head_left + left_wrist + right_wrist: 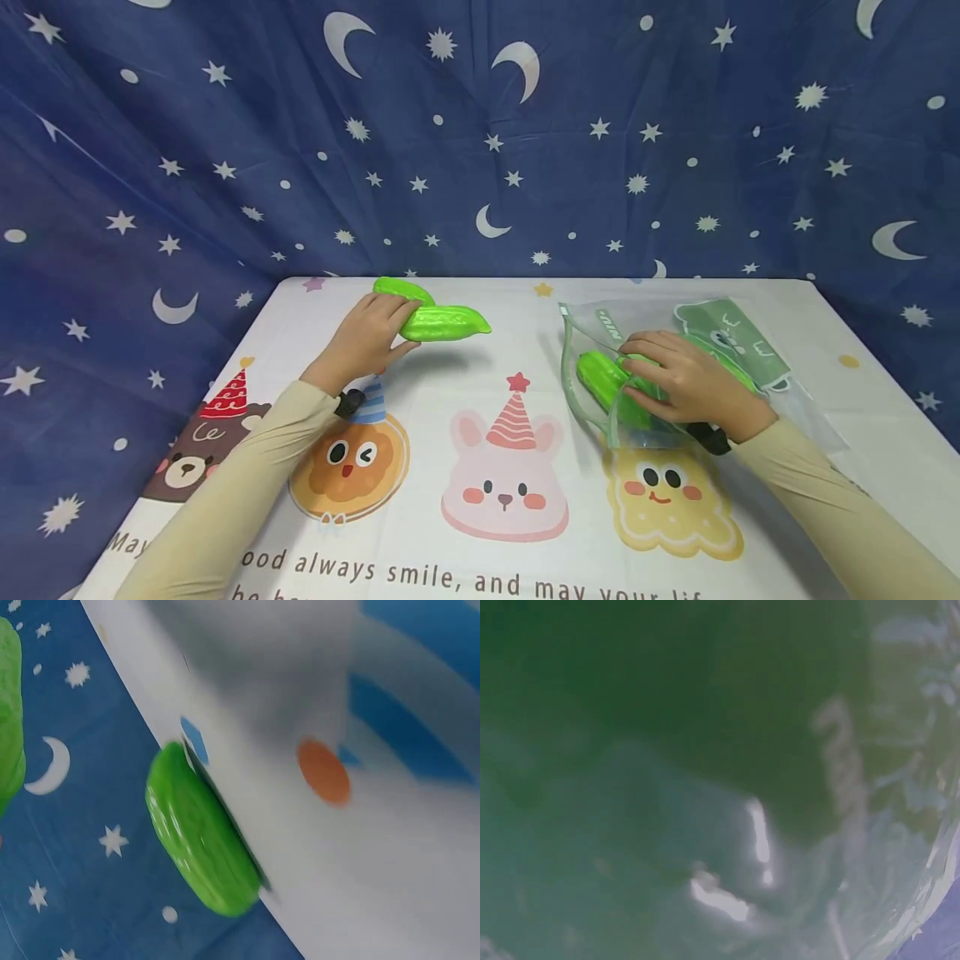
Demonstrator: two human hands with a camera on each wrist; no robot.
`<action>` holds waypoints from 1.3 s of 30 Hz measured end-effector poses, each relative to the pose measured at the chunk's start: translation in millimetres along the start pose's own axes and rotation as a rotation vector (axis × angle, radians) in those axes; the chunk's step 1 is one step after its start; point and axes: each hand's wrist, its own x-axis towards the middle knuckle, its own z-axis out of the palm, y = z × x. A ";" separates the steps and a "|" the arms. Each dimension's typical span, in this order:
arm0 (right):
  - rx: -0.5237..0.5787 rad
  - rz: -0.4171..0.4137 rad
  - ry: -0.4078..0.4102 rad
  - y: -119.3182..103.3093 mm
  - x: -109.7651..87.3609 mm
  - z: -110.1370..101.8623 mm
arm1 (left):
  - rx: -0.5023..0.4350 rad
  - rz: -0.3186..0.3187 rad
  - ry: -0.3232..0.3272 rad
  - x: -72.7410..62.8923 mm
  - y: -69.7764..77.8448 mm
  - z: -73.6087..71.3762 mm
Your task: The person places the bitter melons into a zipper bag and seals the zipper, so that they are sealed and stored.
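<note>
My left hand [365, 335] grips a bright green toy cucumber [453, 323], raised above the table's far left part; in the left wrist view a strip of this cucumber [9, 712] shows at the left edge. Behind the hand, a second toy cucumber [401, 288] lies by the table's back edge. On the right, my right hand [686, 379] pinches the upper layer of a clear zip bag [573, 367] beside its mouth, which gapes leftward. Inside the bag are green toy cucumbers [597, 377], partly hidden by my fingers. The right wrist view is a blurred green close-up.
The white tablecloth [420, 467] carries printed cartoon animals and lettering. A dark blue curtain [442, 108] with stars and moons hangs behind the table and along its left. The bag's printed green cartoon panel [738, 337] lies right of my right hand.
</note>
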 end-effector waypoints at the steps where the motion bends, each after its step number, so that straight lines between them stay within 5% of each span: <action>1: 0.001 -0.001 0.000 -0.1 0.1 -0.2 | -0.009 0.008 0.003 1.8 2.6 1.4; 15: 0.004 0.004 -0.006 0.3 -0.3 -0.7 | -0.044 0.107 0.028 25.2 28.9 15.4; 39: 0.005 0.014 -0.029 -0.1 -2.0 0.6 | -0.074 0.196 -0.024 54.5 69.8 34.6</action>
